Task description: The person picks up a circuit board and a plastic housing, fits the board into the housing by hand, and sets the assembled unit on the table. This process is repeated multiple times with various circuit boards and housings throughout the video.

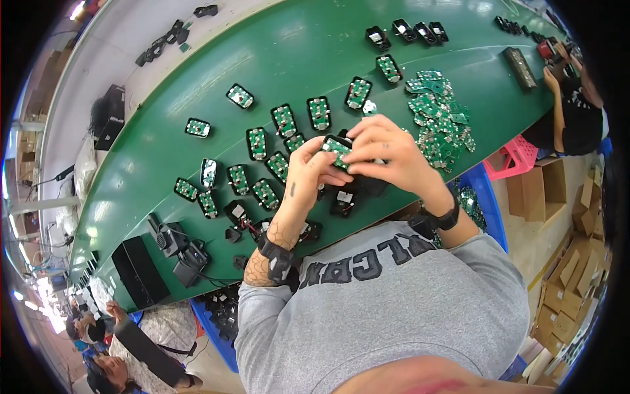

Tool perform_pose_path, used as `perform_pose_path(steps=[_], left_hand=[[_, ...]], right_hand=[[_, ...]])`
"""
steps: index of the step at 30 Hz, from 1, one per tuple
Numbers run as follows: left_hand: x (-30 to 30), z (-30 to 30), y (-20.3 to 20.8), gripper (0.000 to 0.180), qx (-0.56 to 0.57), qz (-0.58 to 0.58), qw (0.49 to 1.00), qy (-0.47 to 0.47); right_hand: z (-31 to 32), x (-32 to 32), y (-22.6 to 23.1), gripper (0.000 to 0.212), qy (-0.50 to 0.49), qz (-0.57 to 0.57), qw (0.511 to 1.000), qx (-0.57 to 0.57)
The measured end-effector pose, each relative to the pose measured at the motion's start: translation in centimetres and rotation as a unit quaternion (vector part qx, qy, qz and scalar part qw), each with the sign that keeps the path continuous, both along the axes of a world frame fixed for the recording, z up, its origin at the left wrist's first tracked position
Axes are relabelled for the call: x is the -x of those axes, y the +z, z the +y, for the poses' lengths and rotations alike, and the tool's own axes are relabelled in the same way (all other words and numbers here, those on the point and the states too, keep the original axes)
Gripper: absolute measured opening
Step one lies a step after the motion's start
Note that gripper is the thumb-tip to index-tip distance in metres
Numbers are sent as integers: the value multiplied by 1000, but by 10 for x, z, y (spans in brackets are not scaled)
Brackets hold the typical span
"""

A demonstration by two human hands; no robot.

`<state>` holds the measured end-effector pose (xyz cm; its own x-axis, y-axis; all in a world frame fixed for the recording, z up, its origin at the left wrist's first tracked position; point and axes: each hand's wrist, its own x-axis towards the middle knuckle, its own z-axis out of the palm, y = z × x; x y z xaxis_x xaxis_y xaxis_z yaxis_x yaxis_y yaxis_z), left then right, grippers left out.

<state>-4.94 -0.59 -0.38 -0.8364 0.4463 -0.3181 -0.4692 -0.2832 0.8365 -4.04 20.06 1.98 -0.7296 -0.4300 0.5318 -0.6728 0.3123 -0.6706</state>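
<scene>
Between my two hands is a black plastic housing with a green circuit board [337, 150] in it, raised over the near side of the green table. My left hand [307, 165] grips it from the left, thumb on the board. From the right, the fingers of my right hand [387, 152] press at the board's edge. Several black housings with boards [283, 121] lie just beyond and to the left. A heap of loose green circuit boards [438, 115] is to the right of my right hand. Below my hands lies a black housing [342, 202], partly shadowed.
Empty black housings [420, 31] stand at the far side. Black adapters [187, 256] and a long black box [140, 272] lie at the left. Blue bins [485, 203] and a pink crate [510, 159] stand beside the table. Other people work at both ends.
</scene>
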Motion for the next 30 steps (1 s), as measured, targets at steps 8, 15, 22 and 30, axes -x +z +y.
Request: perform_pose_path(steps=[8, 15, 22, 30], left_hand=[[-7, 5, 8, 39, 22, 24, 998, 52], [1, -7, 14, 35, 30, 22, 999, -27], [-6, 3, 13, 34, -3, 75, 996, 50], [-19, 20, 13, 41, 184, 313, 915, 177]], right_hand=[[4, 0, 9, 24, -98, 142, 980, -102], [1, 6, 10, 28, -37, 141, 986, -76], [-7, -2, 14, 15, -83, 119, 982, -118], [-25, -11, -5, 12, -214, -119, 965, 90]])
